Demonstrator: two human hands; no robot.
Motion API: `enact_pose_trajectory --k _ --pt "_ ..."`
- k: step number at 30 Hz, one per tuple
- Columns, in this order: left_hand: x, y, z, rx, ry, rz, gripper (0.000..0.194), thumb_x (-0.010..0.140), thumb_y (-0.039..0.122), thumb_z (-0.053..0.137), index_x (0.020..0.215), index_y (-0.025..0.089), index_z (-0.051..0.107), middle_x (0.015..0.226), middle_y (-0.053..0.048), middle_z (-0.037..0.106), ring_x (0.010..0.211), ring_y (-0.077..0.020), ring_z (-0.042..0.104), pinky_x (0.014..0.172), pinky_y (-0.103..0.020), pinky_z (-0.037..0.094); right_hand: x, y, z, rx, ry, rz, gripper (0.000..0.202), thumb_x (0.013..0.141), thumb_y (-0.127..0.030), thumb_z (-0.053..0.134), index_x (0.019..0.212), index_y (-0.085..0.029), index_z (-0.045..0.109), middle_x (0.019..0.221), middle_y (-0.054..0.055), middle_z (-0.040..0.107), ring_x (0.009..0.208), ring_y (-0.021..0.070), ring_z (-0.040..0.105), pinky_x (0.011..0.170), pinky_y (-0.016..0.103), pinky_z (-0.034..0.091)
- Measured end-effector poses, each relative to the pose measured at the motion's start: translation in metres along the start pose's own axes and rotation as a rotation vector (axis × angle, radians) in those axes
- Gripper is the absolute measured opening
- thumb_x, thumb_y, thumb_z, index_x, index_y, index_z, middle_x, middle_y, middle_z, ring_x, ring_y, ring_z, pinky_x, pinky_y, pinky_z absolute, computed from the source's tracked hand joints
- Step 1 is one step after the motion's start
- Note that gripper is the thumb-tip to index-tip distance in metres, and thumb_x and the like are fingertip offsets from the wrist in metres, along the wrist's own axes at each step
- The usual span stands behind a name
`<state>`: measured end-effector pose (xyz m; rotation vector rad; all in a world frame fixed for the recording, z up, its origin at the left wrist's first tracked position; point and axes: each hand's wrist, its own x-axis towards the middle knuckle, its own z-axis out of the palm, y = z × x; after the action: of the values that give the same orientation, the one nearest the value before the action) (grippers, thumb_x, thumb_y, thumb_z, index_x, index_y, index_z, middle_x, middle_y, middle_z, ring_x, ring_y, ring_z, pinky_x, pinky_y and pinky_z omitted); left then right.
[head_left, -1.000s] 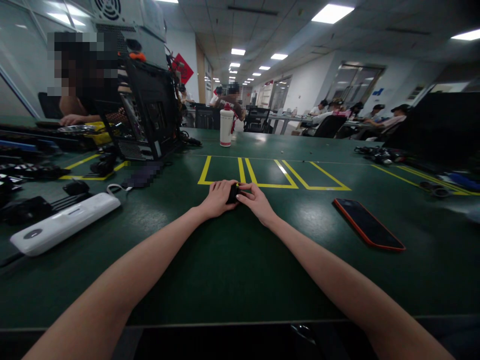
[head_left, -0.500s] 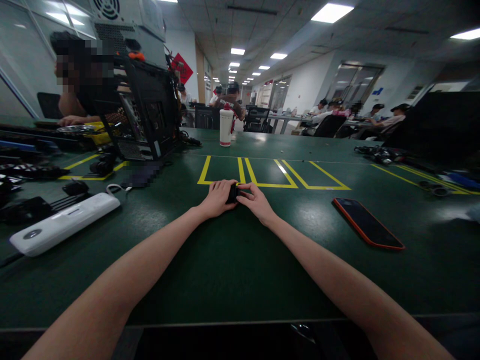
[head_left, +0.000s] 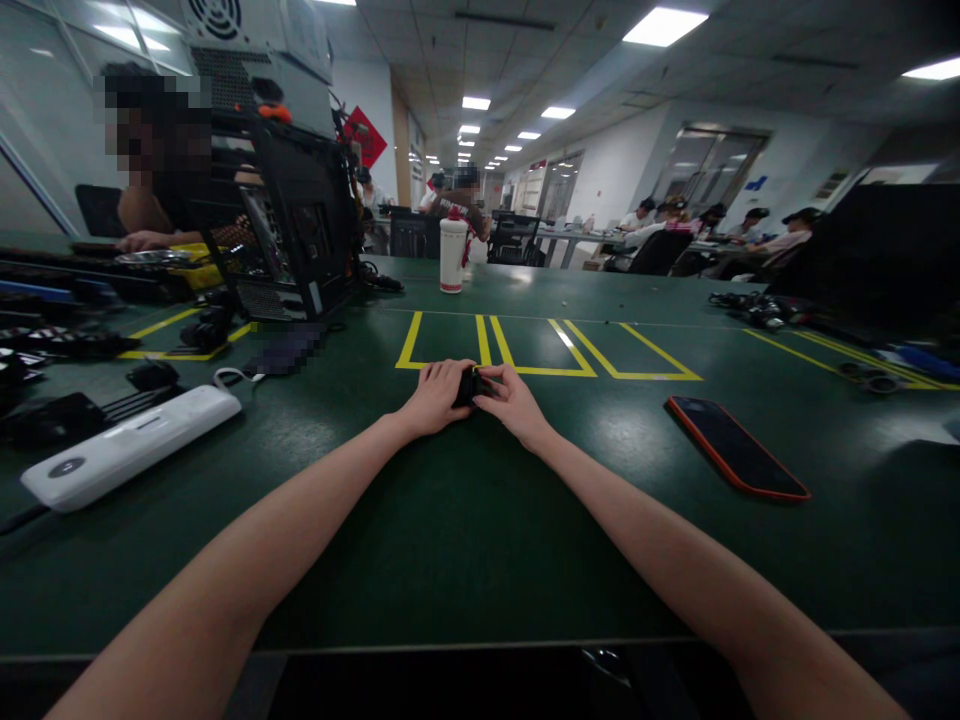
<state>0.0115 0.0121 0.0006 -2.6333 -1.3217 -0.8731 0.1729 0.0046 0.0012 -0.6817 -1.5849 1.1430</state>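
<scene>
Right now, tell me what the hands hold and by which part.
A small black object, mostly hidden: the left hand grips its left side, the right hand is at its right.

From the near edge of the green table, a hand can pass between the left forearm and the right forearm until the left hand and right hand, meeting at a small black object, obstruct the channel. Outside the forearms, surface passage is limited by the white elongated device at left and the orange-edged phone at right. Beyond the hands, flat yellow tape permits passage; the upright white cup and, to its left, the tall computer case stand as obstacles.
</scene>
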Motion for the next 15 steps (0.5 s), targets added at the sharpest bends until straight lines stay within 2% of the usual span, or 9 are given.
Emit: enact_pose_trajectory --k 6,12,15 --pt "0.0003 -0.0003 -0.0003 0.003 -0.004 -0.006 0.059 0.067 0.030 0.058 0.118 0.020 0.029 0.111 -0.008 0.043 0.107 -0.0265 0.040 0.092 -0.042 0.027 0.0010 0.0007 -0.0010 -0.017 0.049 -0.008 0.019 0.066 -0.022 0.060 0.084 -0.021 0.051 0.097 -0.001 0.054 0.095 0.0139 0.054 0.094 0.034 0.039" --pt "-0.0002 -0.0007 -0.0002 -0.003 -0.008 -0.003 0.060 0.067 0.030 0.059 0.119 0.020 0.028 0.111 -0.008 0.043 0.107 -0.0266 0.039 0.092 -0.043 0.026 0.0005 0.0017 -0.0020 -0.023 0.028 0.032 0.039 0.064 -0.017 0.060 0.101 -0.022 0.048 0.112 0.002 0.050 0.107 0.0169 0.049 0.094 0.035 0.039" --pt "-0.0001 0.0001 -0.0003 0.002 -0.008 -0.012 0.060 0.067 0.029 0.058 0.118 0.020 0.028 0.111 -0.008 0.044 0.107 -0.0265 0.039 0.092 -0.043 0.027 0.0024 0.0052 -0.0023 -0.049 0.028 0.033 0.042 0.064 -0.015 0.059 0.104 -0.021 0.049 0.116 0.004 0.048 0.110 0.0175 0.047 0.098 0.036 0.035"
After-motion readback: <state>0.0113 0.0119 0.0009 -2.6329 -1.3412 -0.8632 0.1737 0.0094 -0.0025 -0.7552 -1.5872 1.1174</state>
